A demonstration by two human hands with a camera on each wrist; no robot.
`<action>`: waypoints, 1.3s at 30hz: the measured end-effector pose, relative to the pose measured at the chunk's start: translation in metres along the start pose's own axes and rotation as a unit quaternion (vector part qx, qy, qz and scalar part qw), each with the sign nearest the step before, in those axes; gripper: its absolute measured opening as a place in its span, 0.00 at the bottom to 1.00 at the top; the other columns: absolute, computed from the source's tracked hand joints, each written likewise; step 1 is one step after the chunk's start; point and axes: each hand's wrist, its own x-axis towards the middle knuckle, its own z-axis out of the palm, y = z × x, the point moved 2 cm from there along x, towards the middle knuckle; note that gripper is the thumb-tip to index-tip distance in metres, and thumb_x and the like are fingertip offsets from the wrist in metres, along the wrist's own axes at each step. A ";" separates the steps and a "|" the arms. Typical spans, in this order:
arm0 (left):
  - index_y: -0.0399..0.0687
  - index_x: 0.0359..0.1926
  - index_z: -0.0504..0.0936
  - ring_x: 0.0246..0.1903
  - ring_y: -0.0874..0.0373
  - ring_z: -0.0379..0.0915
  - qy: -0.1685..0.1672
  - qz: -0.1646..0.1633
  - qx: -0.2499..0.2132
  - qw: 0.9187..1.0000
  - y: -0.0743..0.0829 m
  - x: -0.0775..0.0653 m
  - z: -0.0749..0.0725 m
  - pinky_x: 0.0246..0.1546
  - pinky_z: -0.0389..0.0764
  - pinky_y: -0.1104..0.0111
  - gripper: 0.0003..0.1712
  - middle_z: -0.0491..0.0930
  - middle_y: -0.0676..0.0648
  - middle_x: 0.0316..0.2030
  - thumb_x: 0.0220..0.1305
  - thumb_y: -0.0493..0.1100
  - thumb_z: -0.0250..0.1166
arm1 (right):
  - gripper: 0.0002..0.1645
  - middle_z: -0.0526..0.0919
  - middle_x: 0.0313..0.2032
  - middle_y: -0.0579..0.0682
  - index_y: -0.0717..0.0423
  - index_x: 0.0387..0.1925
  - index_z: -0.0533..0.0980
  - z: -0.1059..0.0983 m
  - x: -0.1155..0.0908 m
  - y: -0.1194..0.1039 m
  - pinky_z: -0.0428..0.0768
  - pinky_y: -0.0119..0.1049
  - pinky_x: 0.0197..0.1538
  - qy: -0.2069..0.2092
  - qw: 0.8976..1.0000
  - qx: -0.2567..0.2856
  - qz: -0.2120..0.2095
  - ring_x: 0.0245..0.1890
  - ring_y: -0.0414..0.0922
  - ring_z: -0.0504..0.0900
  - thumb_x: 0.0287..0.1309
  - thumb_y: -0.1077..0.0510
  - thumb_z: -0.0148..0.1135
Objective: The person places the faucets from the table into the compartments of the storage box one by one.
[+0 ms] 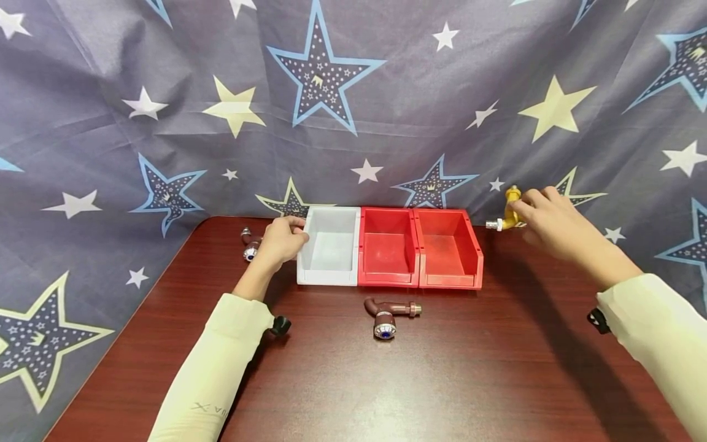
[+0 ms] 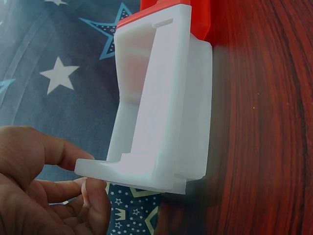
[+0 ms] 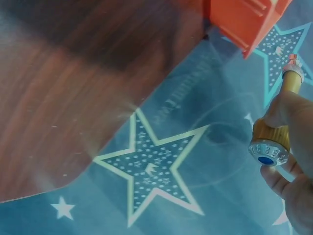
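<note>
At the left end of a row of bins, my left hand (image 1: 283,239) pinches the rim of the white bin (image 1: 328,278) between thumb and fingers. The left wrist view shows thumb and fingers on either side of the lip of this white bin (image 2: 168,107). My right hand (image 1: 552,224) grips a yellow-gold faucet (image 1: 511,209) above the table's back right part. In the right wrist view, the ribbed knob of the faucet (image 3: 270,134) has a silver cap with a blue centre. Fingers partly cover the faucet.
A red bin (image 1: 388,279) and an orange-red bin (image 1: 450,282) adjoin the white one. A brown faucet (image 1: 385,316) lies in front of the row. Another brown faucet (image 1: 250,250) lies left, partly behind my left hand. A star-patterned cloth (image 1: 182,245) hangs behind the wooden table (image 1: 469,380).
</note>
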 end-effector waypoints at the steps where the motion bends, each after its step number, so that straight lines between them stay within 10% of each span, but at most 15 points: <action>1: 0.37 0.58 0.80 0.33 0.54 0.77 -0.001 -0.001 -0.001 1.000 0.000 0.000 0.000 0.25 0.85 0.65 0.22 0.80 0.42 0.40 0.63 0.35 0.59 | 0.29 0.77 0.38 0.62 0.62 0.46 0.78 -0.001 0.004 -0.002 0.70 0.58 0.35 0.002 1.000 -0.001 -0.005 0.35 0.65 0.71 0.33 0.71 0.71; 9: 0.36 0.58 0.80 0.33 0.54 0.76 -0.002 -0.005 -0.007 1.000 -0.002 0.000 0.000 0.33 0.88 0.53 0.22 0.79 0.42 0.40 0.63 0.35 0.59 | 0.31 0.77 0.39 0.61 0.63 0.49 0.79 -0.003 0.026 -0.019 0.72 0.56 0.32 -0.021 0.999 -0.006 -0.028 0.37 0.63 0.71 0.35 0.73 0.72; 39: 0.36 0.58 0.81 0.35 0.53 0.77 0.000 -0.002 -0.001 1.000 0.001 0.000 0.000 0.24 0.84 0.68 0.22 0.80 0.41 0.41 0.62 0.35 0.59 | 0.30 0.77 0.43 0.58 0.60 0.54 0.80 0.046 0.052 -0.063 0.72 0.50 0.37 -0.096 0.992 0.017 -0.077 0.41 0.59 0.70 0.44 0.70 0.73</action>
